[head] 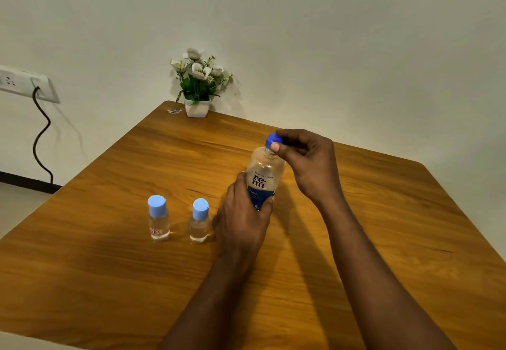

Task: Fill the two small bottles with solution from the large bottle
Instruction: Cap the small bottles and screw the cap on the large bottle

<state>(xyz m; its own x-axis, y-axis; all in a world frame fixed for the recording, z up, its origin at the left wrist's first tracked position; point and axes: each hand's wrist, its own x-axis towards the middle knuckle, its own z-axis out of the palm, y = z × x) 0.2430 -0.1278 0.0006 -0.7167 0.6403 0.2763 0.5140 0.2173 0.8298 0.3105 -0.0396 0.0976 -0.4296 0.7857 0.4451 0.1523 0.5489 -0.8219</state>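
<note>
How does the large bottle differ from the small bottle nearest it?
The large bottle is gripped by the left hand and leans slightly; the small bottle stands upright, ungripped. The large bottle's cap is deep blue, pinched by the right hand; the small bottle's cap is pale blue, untouched. The large bottle carries a printed label; the small bottle shows none. Both are clear and capped.

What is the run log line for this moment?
left hand: grips large bottle | right hand: pinches blue cap, cap on | labelled small bottle, plain small bottle: capped, upright
</note>
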